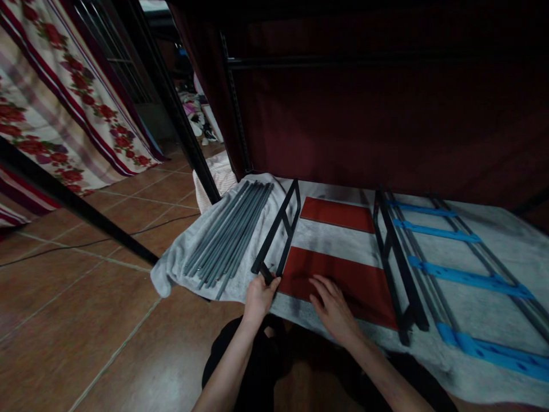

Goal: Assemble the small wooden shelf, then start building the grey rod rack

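Boards [343, 272] red-brn; frames [270, 240] blk; curtain [86, 91] floral; drape [364, 126] prob. maroon

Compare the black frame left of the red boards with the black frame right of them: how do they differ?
The left black frame has the left hand holding its near end, while no hand touches the right black frame. The left black frame is beside the gray rods; the right black frame is beside the blue pieces. Both rest on gray cloth.
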`<state>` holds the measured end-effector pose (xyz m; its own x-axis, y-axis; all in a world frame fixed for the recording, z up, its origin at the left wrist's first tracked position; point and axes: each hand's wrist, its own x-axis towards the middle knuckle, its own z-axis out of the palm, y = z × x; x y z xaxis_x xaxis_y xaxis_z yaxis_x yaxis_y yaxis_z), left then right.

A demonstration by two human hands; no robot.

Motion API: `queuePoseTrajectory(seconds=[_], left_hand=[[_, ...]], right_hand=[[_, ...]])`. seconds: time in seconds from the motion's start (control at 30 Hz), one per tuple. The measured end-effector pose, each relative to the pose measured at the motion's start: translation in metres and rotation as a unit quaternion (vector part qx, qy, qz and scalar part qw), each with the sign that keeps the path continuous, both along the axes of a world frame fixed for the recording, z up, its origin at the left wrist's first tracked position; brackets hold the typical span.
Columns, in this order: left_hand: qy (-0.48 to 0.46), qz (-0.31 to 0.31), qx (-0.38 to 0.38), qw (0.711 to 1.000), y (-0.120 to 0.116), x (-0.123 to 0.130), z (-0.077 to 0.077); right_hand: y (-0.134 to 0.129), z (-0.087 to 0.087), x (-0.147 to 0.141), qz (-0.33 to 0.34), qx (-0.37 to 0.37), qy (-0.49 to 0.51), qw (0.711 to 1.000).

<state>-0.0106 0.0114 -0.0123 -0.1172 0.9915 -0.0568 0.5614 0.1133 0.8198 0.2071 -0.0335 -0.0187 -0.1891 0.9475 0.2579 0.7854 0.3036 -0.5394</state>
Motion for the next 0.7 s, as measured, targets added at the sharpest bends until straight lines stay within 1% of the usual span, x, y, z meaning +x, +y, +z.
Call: queuePoseTrajectory(seconds=[0.07,0.1,0.13,0.2,0.27,0.33,0.4,0.47,0.57,0.7], left_hand=[[-0.002,0.001,-0.006,1.000,0.000,-0.001,0.001],[0.000,0.003,-0.007,1.000,0.000,-0.001,0.002],[0.001,0.005,-0.007,1.000,0.000,-0.001,0.002],[0.002,0.006,-0.004,1.000,0.000,-0.002,0.002],[-0.001,0.002,0.001,1.000,0.001,-0.003,0.000],[0.000,-0.001,0.005,1.000,0.001,-0.003,-0.002],[0.013,-0.002,0.004,1.000,0.000,-0.003,-0.003],[0.035,0.000,0.001,0.999,-0.001,-0.001,-0.001],[0.062,0.002,-0.010,0.998,-0.003,0.003,0.003],[0.075,0.009,-0.022,0.997,-0.004,0.006,0.007]], right_hand=[[0.026,0.006,0.012,-0.046,0.010,-0.044,0.998],[0.041,0.008,0.018,-0.077,0.002,-0.073,0.994],[0.055,0.010,0.024,-0.107,-0.018,-0.103,0.989],[0.081,0.013,0.033,-0.172,-0.085,-0.163,0.968],[0.100,0.013,0.040,-0.193,-0.151,-0.205,0.948],[0.110,0.013,0.046,-0.176,-0.186,-0.222,0.941],[0.116,0.015,0.051,-0.142,-0.199,-0.223,0.944],[0.120,0.021,0.057,-0.103,-0.211,-0.219,0.947],[0.126,0.037,0.064,-0.060,-0.232,-0.209,0.948],[0.130,0.062,0.068,-0.050,-0.242,-0.202,0.948]])
